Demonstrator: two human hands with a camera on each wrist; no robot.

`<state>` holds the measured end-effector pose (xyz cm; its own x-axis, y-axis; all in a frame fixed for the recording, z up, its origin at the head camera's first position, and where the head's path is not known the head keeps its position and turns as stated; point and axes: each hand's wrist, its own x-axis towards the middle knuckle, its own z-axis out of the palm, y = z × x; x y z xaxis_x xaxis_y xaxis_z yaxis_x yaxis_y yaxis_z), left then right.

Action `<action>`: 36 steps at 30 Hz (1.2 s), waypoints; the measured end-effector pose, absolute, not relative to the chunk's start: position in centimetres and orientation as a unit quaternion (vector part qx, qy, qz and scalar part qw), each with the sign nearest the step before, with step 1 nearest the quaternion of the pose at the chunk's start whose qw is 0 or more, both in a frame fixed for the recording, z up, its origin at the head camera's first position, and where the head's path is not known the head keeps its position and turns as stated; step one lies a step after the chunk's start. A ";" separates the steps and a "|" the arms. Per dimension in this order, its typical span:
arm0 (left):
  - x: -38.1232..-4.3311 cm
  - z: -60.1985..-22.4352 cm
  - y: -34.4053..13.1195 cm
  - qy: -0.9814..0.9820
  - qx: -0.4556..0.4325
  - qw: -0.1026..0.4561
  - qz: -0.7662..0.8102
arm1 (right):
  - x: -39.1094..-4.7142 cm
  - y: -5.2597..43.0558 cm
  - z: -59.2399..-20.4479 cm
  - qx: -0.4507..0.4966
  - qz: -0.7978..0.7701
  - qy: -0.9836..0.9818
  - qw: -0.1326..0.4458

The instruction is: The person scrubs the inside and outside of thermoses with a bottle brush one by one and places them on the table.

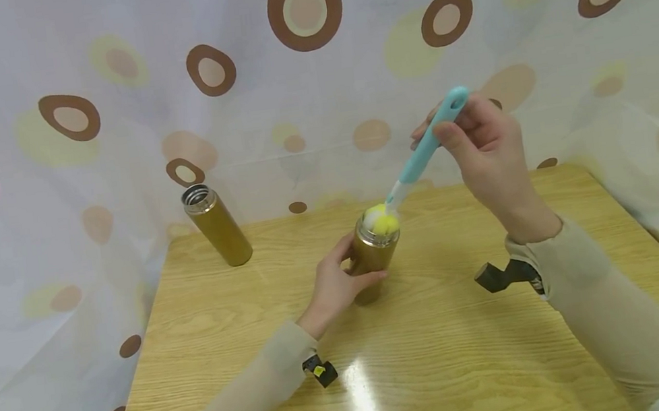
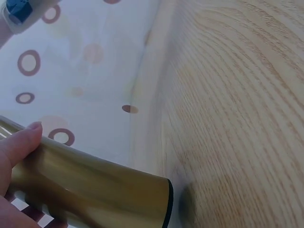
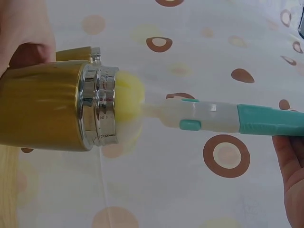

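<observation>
My left hand (image 1: 336, 281) grips a gold vacuum flask (image 1: 374, 255) round its body, its open steel mouth tilted toward the upper right. In the left wrist view the flask's dark-edged base (image 2: 167, 202) shows close over the wood. My right hand (image 1: 492, 160) holds a bottle brush by its turquoise handle (image 1: 422, 157), thumb on top. The brush's yellow and white sponge head (image 1: 381, 220) sits at the flask mouth. Seen from the right wrist, the sponge (image 3: 128, 95) bulges out of the threaded steel neck (image 3: 102, 107), its inner part hidden inside.
A second gold flask (image 1: 223, 234) stands uncapped at the table's back left. The wooden table (image 1: 444, 355) meets a hanging sheet (image 1: 259, 125) with brown and yellow circles along its back edge. Each wrist wears a small black camera mount (image 1: 505, 275).
</observation>
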<state>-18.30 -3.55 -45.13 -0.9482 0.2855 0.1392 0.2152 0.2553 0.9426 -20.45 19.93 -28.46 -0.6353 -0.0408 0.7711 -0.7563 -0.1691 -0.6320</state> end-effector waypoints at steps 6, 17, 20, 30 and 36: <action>-18.3 -44.8 -3.9 0.796 0.161 0.033 0.582 | -20.4 20.0 -28.8 0.332 0.689 -0.590 0.260; -18.1 -44.4 -4.4 0.801 0.149 0.031 0.579 | -20.2 20.1 -29.5 0.328 0.685 -0.600 0.251; -18.2 -44.3 -4.6 0.802 0.146 0.023 0.579 | -20.1 20.0 -29.9 0.325 0.691 -0.598 0.243; -18.3 -42.9 -4.4 0.807 0.154 -0.024 0.570 | -19.6 19.7 -32.9 0.323 0.684 -0.621 0.203; -18.5 -42.4 -4.7 0.823 0.149 -0.036 0.547 | -19.3 19.5 -34.5 0.297 0.685 -0.639 0.188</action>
<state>-18.49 -4.65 -42.44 -0.9531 0.2060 0.2217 0.2841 0.3564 0.8901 -19.28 19.49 -34.54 -0.7535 -0.1221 0.6460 -0.6359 -0.1142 -0.7633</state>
